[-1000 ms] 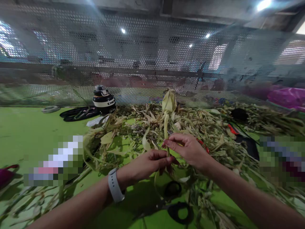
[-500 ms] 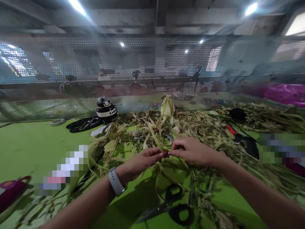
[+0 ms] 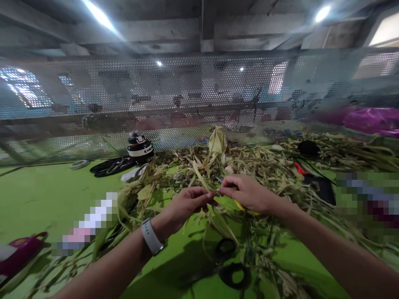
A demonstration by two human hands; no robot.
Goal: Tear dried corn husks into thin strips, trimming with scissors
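Note:
My left hand point(image 3: 190, 203), with a pale watch strap on its wrist, pinches the lower end of a dried plant stem point(image 3: 201, 176). My right hand point(image 3: 245, 192) is closed with its fingertips against the left ones, around the same spot. What lies exactly between the fingertips is too small to make out. A yellow-handled tool point(image 3: 239, 205) shows under the right palm, and a metal tip sticks out above the fingers. A large pale withered bud point(image 3: 217, 143) stands up beyond the hands. Black-handled scissors point(image 3: 235, 275) lie below them on the green table.
Dried leaves and stems point(image 3: 249, 160) heap across the green table point(image 3: 71, 178). A black bottle point(image 3: 140, 150) stands at the back left beside a dark coil point(image 3: 110, 167). A perforated screen point(image 3: 187, 91) rises behind. Magenta items lie left and right.
The view has tilted up slightly. My left fingers have shifted their grip at the stem's end, and more of the yellow handle shows under my right hand.

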